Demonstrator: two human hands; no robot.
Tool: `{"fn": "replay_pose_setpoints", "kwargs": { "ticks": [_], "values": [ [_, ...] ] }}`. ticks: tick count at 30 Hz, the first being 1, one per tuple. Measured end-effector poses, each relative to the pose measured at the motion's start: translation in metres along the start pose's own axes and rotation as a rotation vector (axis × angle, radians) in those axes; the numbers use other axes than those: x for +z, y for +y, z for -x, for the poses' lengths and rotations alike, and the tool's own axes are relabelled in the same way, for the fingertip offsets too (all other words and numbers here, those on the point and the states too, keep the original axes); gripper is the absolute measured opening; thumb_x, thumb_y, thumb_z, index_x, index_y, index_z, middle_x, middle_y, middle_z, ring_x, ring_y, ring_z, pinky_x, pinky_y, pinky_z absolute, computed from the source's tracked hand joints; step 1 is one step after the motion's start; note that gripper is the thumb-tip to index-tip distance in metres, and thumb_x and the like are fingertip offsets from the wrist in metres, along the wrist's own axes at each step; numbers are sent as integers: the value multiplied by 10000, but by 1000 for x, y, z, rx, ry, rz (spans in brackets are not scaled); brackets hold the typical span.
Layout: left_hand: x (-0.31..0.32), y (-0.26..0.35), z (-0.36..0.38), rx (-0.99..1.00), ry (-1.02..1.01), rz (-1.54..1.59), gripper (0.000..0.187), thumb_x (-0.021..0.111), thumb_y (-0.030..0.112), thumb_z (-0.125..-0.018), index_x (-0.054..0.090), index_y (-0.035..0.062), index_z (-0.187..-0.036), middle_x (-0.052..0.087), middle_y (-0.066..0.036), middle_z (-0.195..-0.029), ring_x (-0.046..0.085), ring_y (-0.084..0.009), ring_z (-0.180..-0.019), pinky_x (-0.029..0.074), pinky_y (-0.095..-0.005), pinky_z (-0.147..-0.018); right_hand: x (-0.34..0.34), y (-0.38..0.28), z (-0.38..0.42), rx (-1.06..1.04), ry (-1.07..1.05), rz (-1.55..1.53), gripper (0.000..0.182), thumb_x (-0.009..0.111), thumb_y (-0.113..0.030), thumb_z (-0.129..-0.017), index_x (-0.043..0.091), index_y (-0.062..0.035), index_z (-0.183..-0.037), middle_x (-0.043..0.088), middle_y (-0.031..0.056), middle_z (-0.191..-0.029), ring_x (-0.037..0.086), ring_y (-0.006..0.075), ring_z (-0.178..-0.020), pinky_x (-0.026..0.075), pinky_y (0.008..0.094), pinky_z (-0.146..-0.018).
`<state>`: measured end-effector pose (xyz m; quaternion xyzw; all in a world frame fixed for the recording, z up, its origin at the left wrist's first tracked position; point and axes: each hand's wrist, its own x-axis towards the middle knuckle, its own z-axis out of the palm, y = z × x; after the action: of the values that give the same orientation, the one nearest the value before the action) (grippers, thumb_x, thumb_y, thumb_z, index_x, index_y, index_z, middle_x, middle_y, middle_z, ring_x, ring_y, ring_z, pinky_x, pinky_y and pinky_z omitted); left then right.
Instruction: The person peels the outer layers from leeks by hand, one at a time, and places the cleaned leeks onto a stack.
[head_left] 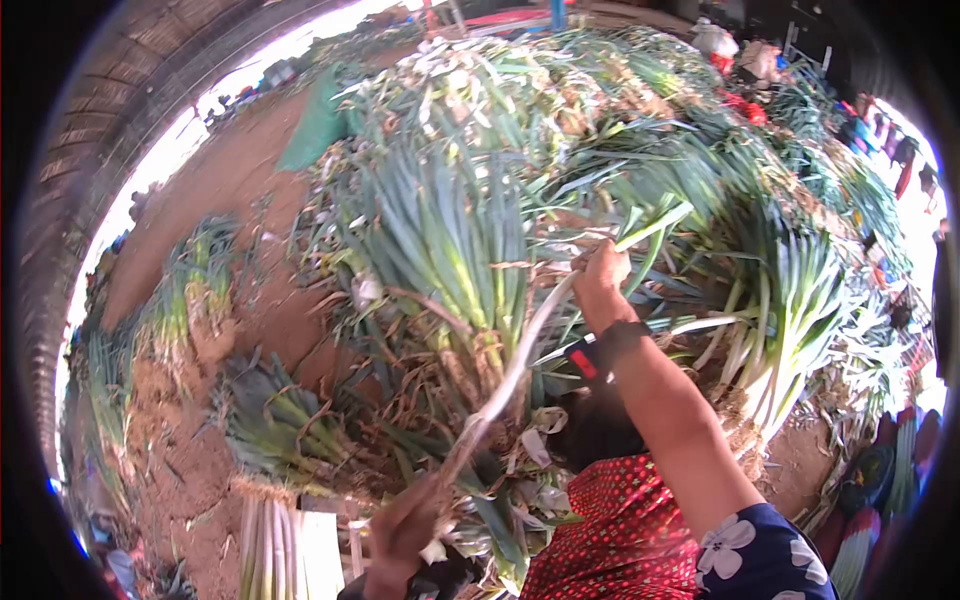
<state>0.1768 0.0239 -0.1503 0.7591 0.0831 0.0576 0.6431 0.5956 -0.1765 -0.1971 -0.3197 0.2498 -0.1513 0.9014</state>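
A long leek (520, 365) runs slantwise between my two hands, its pale stem bare and its green leaves at the upper end. My right hand (603, 275) is closed around it just below the green leaves. At the lower, root end, my left hand (405, 525) is blurred by motion but looks closed on the browner part of the stem. Behind the held leek stands a big bunch of leeks (440, 250) with dry outer leaves. Another bunch of leeks (785, 330), with white stems and roots, lies right of my right forearm.
Heaped leeks (560, 90) cover the ground ahead. Trimmed white stems (270, 545) lie at lower left beside a smaller leek bundle (285, 420). More bundles (190, 290) rest on the brown dirt floor (215, 170). A green sheet (315, 120) touches the heap's far left. Several people (880, 135) are at far right.
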Motion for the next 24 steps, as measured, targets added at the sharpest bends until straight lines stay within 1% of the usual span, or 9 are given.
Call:
{"fn": "replay_pose_setpoints", "kwargs": {
  "ticks": [1, 3, 5, 6, 8, 11, 15, 18, 24],
  "values": [
    [-13, -8, 6, 64, 31, -99, 438, 488, -37, -901, 522, -50, -1337, 701, -118, -1034, 556, -57, -618, 403, -182, -554, -3, 0, -13, -79, 54, 24, 56, 460, -88, -934, 452, -90, -879, 445, 22, -611, 372, 115, -426, 306, 278, -376],
    [-42, -10, 10, -48, 268, 547, 441, 584, 237, -910, 590, -53, -1241, 645, -71, -816, 533, -115, -570, 431, -267, -527, -20, -2, -60, -223, 20, 50, 86, 475, -162, -943, 483, -77, -926, 518, 54, -653, 468, 167, -478, 392, 330, -419],
    [-49, -8, -3, -183, 369, 100, 414, 467, 39, -950, 506, -38, -1355, 705, -119, -1039, 633, -117, -677, 478, -236, -595, -24, -24, -63, -278, 105, 223, 232, 493, -279, -945, 490, -50, -975, 572, 79, -768, 538, 209, -615, 457, 386, -522],
    [-59, -21, -11, -222, 321, -107, 454, 476, 115, -951, 452, -14, -1386, 609, -125, -1134, 552, -171, -805, 434, -293, -689, -24, -30, -63, -269, 179, 391, 383, 512, -397, -947, 496, -22, -1024, 627, 104, -882, 608, 251, -752, 522, 442, -625],
    [-86, -63, -23, -348, -13, -639, 568, 494, 268, -953, 344, 32, -1447, 416, -137, -1325, 391, -279, -1062, 346, -409, -878, -38, -12, -99, -351, -5, 286, 381, 538, -181, -952, 471, 69, -1232, 580, 197, -1152, 541, 243, -1023, 451, 362, -927],
    [-89, -95, -30, -564, -451, -1106, 782, 521, 497, -955, 183, 102, -1539, 128, -154, -1611, 149, -441, -1447, 214, -582, -1162, -16, -52, -62, -185, 91, 278, 303, 542, -178, -960, 484, 32, -1171, 595, 147, -960, 596, 293, -795, 504, 411, -794],
    [-76, -107, -23, -387, -378, -878, 644, 457, 376, -1005, 227, 81, -1529, 200, -157, -1592, 240, -392, -1430, 268, -538, -1144, -43, -131, -53, -356, -37, 120, 164, 528, -177, -981, 489, -20, -1008, 539, 73, -778, 523, 142, -565, 425, 310, -437],
    [-98, -153, -19, -363, -227, -229, 529, 413, 315, -1011, 354, 44, -1461, 372, -175, -1457, 347, -317, -1321, 295, -451, -1101, -90, -264, -32, -419, -108, 366, 157, 567, -190, -969, 521, -42, -948, 526, 12, -668, 541, 149, -591, 466, 317, -493],
    [-76, -126, -35, -334, -227, -757, 466, 551, 305, -940, 538, -23, -1271, 604, -160, -1038, 556, -233, -808, 456, -388, -737, -208, -555, -73, -1133, -45, 1232, 185, 538, -231, -978, 569, -73, -886, 546, 5, -699, 512, 131, -572, 444, 300, -512]
  ]
}}
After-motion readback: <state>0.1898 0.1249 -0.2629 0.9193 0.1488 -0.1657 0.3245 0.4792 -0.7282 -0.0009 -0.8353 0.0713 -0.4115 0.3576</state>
